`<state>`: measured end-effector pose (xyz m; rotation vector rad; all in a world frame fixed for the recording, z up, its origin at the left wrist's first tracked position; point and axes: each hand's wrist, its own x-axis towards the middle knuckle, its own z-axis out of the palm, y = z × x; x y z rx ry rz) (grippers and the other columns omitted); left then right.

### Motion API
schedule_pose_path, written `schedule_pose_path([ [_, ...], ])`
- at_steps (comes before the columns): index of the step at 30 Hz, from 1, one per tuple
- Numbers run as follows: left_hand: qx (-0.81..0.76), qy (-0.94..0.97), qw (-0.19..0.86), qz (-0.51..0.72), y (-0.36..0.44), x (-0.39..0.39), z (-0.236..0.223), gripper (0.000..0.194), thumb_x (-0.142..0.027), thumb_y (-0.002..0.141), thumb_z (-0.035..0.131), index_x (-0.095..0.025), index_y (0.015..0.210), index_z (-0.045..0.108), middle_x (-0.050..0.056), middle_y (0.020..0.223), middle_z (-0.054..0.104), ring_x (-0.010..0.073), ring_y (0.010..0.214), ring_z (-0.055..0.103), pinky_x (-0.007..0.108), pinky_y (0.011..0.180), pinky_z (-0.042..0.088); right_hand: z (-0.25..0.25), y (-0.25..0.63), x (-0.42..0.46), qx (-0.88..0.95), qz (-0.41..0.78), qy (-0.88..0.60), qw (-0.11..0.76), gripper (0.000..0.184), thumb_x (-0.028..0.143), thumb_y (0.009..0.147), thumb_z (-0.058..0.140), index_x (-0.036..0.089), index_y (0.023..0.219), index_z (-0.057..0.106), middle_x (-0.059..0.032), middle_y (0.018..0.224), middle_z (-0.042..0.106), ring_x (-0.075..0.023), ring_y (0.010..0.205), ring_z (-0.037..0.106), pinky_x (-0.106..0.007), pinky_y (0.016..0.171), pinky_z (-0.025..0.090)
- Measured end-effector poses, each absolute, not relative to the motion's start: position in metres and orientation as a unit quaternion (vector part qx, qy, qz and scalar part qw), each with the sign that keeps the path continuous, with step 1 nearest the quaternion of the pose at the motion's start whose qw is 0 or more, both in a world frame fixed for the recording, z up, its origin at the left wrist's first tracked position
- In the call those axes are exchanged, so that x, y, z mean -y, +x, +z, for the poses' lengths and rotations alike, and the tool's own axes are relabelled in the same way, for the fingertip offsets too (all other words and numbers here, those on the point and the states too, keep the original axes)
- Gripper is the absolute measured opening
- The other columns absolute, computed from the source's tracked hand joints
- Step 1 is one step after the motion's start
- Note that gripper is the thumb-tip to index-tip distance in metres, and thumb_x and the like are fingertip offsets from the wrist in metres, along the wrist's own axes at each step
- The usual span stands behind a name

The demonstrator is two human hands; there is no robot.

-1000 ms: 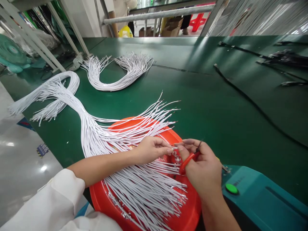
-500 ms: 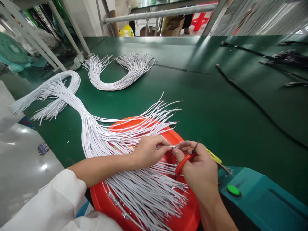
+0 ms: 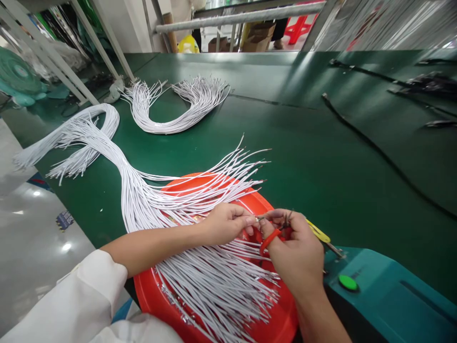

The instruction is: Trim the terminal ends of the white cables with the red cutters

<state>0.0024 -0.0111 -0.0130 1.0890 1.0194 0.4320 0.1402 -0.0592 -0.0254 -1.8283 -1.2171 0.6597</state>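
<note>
My left hand point(image 3: 228, 225) is closed in a pinch on the end of a white wire. Meeting it, my right hand point(image 3: 299, 250) pinches at the same tip with thumb and forefinger; a small metallic piece shows between the hands, too small to name. Red-handled scissors point(image 3: 270, 242) are hooked in the right hand, their dark blades up among the fingers. Below both hands, a fan of white wires point(image 3: 214, 281) lies across a red basin point(image 3: 144, 290). More white wires point(image 3: 143, 202) cross its far side, their bare tips pointing right.
Two further bundles, a curved wire bundle point(image 3: 171, 126) and a looped wire bundle point(image 3: 107, 119), rest on the green table point(image 3: 285, 143). At right stand a teal machine point(image 3: 389, 290) with a green button point(image 3: 348, 283) and a yellow-handled tool point(image 3: 317, 231). Black cables point(image 3: 378, 150) lie beyond.
My fingertips have shifted slightly at the wire tip, and the left fingers now sit closer to the right ones. The scissors have turned a little in my right hand.
</note>
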Motion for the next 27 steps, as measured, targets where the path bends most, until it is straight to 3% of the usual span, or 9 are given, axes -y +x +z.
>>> schedule_pose_path([
  [9,-0.491,0.457,0.708,0.222,0.002,0.008,-0.004,0.012,-0.021,0.076,0.060,-0.010,0.070,0.059,-0.003,0.057,0.056,0.0029,0.047,0.047,0.015,0.047,0.038,-0.029,0.151,0.054,0.396,0.278,-0.752,0.448,0.033,0.045,0.067,0.068,0.018,0.085,0.060,0.0004,0.064,0.060,-0.0143,0.054,0.055,-0.026,0.052,0.044],
  [14,-0.520,0.452,0.655,0.310,-0.002,-0.003,0.011,0.008,-0.017,0.074,0.063,-0.010,0.076,0.062,-0.003,0.058,0.057,0.0025,0.046,0.046,0.016,0.048,0.039,-0.029,0.152,0.052,0.314,0.337,-0.707,0.537,0.030,0.035,0.070,0.066,0.020,0.093,0.056,-0.0049,0.085,0.068,-0.0189,0.076,0.064,-0.031,0.065,0.050],
  [17,-0.524,0.467,0.579,0.413,-0.013,-0.019,0.019,0.010,-0.020,0.074,0.063,-0.011,0.076,0.063,-0.001,0.061,0.059,0.0031,0.046,0.045,0.018,0.048,0.039,-0.027,0.150,0.051,0.289,0.354,-0.690,0.561,0.028,0.031,0.069,0.067,0.020,0.092,0.056,-0.0066,0.090,0.069,-0.0202,0.082,0.065,-0.033,0.070,0.051],
  [22,-0.531,0.502,0.361,0.580,-0.041,-0.055,0.020,0.015,-0.028,0.075,0.063,-0.014,0.079,0.065,0.000,0.068,0.063,0.0053,0.051,0.049,0.019,0.051,0.041,-0.020,0.149,0.052,0.276,0.349,-0.687,0.575,0.023,0.029,0.069,0.068,0.020,0.087,0.056,-0.0077,0.088,0.069,-0.0214,0.084,0.065,-0.034,0.074,0.050],
  [25,-0.580,0.543,0.257,0.550,-0.054,-0.071,0.012,0.017,-0.030,0.079,0.058,-0.015,0.084,0.065,0.001,0.072,0.065,0.0079,0.056,0.053,0.021,0.055,0.043,-0.017,0.148,0.052,0.271,0.344,-0.679,0.589,0.022,0.027,0.069,0.068,0.019,0.086,0.056,-0.0075,0.085,0.068,-0.0213,0.084,0.065,-0.033,0.073,0.050],
  [27,-0.612,0.626,0.198,0.441,-0.055,-0.073,0.005,0.017,-0.029,0.080,0.057,-0.015,0.085,0.066,0.002,0.073,0.065,0.0107,0.062,0.055,0.023,0.061,0.044,-0.017,0.149,0.052,0.272,0.342,-0.676,0.593,0.022,0.027,0.070,0.068,0.019,0.086,0.056,-0.0072,0.085,0.068,-0.0208,0.083,0.065,-0.032,0.072,0.050],
])
